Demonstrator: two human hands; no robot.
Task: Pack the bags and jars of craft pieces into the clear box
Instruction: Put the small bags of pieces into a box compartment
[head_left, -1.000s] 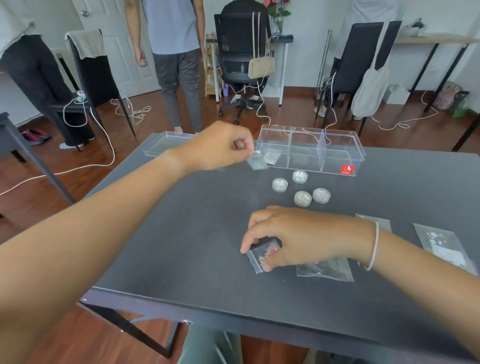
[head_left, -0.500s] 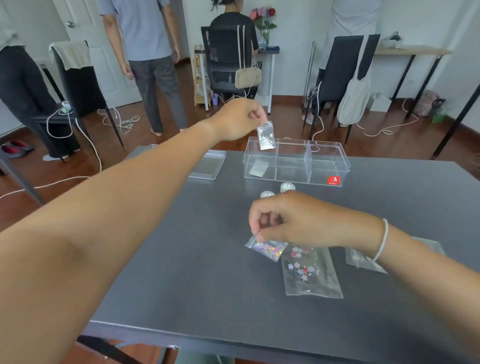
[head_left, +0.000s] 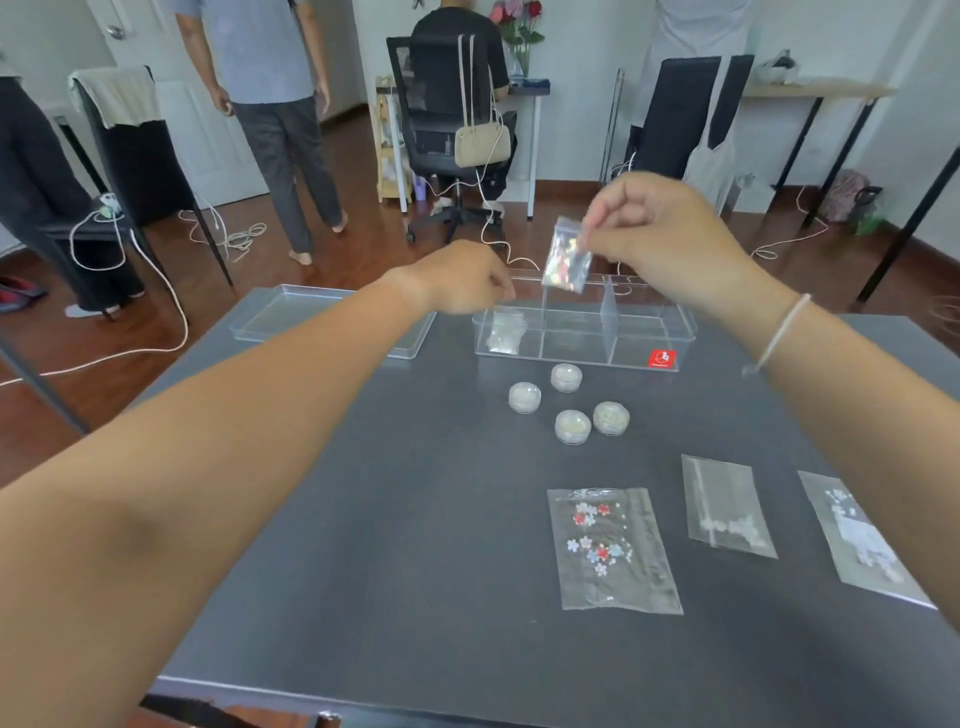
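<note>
head view: right hand (head_left: 660, 244) pinches a small bag (head_left: 566, 255) above the clear box (head_left: 644, 332) at upper centre; left hand (head_left: 462, 280) curled, apparently empty. one bag packed; four jars (head_left: 566, 376), three bags (head_left: 613, 551) wait on the worktop (head_left: 363, 519).

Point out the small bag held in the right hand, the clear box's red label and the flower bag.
small bag (head_left: 567, 254), head view, middle of its shiny front.
red label (head_left: 663, 358), head view, centre of the sticker.
flower bag (head_left: 608, 545), head view, among the flowers.

Both arms outstretched, right hand (head_left: 670, 244) pinched, left hand (head_left: 462, 280) loosely curled.
</note>
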